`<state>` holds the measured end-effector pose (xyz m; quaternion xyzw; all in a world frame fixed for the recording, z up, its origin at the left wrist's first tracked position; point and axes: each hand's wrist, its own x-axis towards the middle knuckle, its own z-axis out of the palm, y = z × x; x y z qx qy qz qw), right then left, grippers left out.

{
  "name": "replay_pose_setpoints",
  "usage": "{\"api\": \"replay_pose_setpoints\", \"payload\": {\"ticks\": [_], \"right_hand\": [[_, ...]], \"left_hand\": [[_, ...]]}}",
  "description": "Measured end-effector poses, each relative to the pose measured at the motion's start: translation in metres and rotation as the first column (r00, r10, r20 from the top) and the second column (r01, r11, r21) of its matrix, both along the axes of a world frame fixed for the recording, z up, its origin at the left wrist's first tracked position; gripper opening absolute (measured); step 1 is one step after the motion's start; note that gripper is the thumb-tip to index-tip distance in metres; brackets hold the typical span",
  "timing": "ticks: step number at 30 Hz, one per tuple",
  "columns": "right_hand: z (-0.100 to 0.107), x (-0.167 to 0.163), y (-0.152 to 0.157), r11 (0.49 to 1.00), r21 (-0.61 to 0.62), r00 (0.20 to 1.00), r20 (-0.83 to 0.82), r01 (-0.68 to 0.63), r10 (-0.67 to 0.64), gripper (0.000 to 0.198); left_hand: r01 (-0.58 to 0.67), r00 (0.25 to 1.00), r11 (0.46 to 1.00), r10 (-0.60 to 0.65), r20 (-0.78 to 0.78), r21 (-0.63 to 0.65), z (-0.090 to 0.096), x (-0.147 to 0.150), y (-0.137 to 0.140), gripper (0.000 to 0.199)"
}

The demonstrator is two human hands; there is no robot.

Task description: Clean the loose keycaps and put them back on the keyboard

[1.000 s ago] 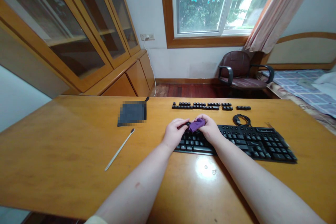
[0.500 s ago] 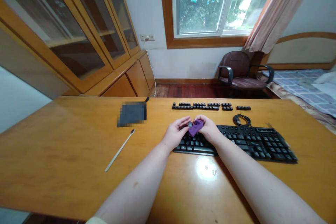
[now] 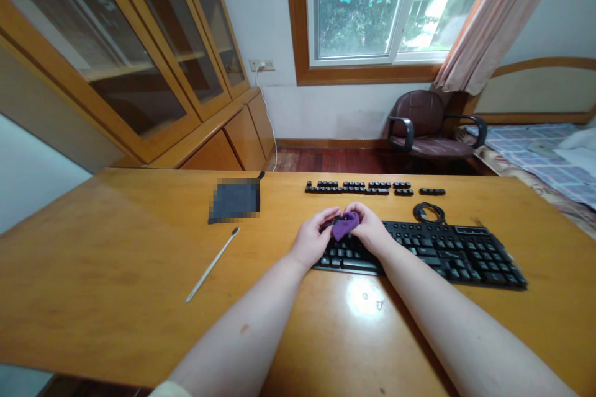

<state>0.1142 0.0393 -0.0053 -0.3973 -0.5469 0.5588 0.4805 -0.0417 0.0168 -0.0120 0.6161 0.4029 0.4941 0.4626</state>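
Observation:
Both my hands are together above the left half of a black keyboard [image 3: 447,254]. Pinched in my right hand [image 3: 370,229] is a small purple cloth [image 3: 345,227], bunched between thumb and fingers. My left hand [image 3: 311,239] is curled against the cloth from the left, thumb and fingertips closed round a small dark keycap. The cloth now covers most of that keycap. Beyond the hands, loose black keycaps [image 3: 354,189] stand in two rows. The keyboard's cable [image 3: 429,213] is coiled behind it.
A white toothbrush [image 3: 212,267] with a dark head lies left of my hands. Behind it is a dark pouch [image 3: 235,200], partly pixelated. All rest on a wooden table [image 3: 116,273]. Past its far edge are a chair [image 3: 421,124], a bed and a glass-door cabinet [image 3: 186,43].
The purple cloth has shifted slightly left and now covers the keycap that showed between my fingers. My left fingers have drawn in a little closer to it.

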Motion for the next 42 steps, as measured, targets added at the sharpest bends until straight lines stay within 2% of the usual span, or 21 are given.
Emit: {"api": "replay_pose_setpoints", "payload": {"ticks": [3,5,11,18,28,32,37,42], "right_hand": [[-0.003,-0.001,0.000,1.000,0.008,1.000,0.004,0.006,-0.006,0.032],[-0.003,-0.001,-0.001,0.999,0.010,0.999,0.001,0.042,-0.042,0.027],[-0.001,0.000,0.001,0.995,-0.035,0.995,-0.026,0.095,-0.096,0.019],[0.003,0.000,0.000,0.989,-0.036,0.988,-0.044,0.145,-0.146,0.018],[0.007,-0.001,-0.002,0.991,-0.008,0.992,0.006,0.130,-0.130,0.015],[0.005,-0.001,-0.002,0.989,-0.026,0.989,-0.036,0.146,-0.146,0.016],[0.006,-0.002,-0.002,0.988,-0.042,0.987,-0.054,0.149,-0.151,0.014],[0.007,-0.003,-0.003,0.989,-0.052,0.988,-0.069,0.137,-0.140,0.013]], "left_hand": [[0.009,0.978,0.988,0.023,-0.205,0.155,0.004,-0.004,-0.002,0.040],[-0.003,0.959,0.978,0.062,-0.276,0.210,0.006,-0.006,-0.002,0.041],[-0.025,0.959,0.987,0.068,-0.273,0.159,0.003,-0.005,-0.001,0.048],[-0.081,0.932,0.974,0.150,-0.330,0.213,0.008,-0.005,-0.003,0.036],[-0.032,0.914,0.941,0.164,-0.370,0.337,0.010,-0.005,-0.002,0.033],[-0.058,0.926,0.957,0.158,-0.343,0.285,0.011,-0.008,-0.001,0.030],[-0.106,0.922,0.990,0.134,-0.362,0.097,0.010,-0.021,0.005,0.020],[-0.100,0.918,0.994,0.078,-0.389,-0.037,0.011,-0.036,0.010,0.025]]}}
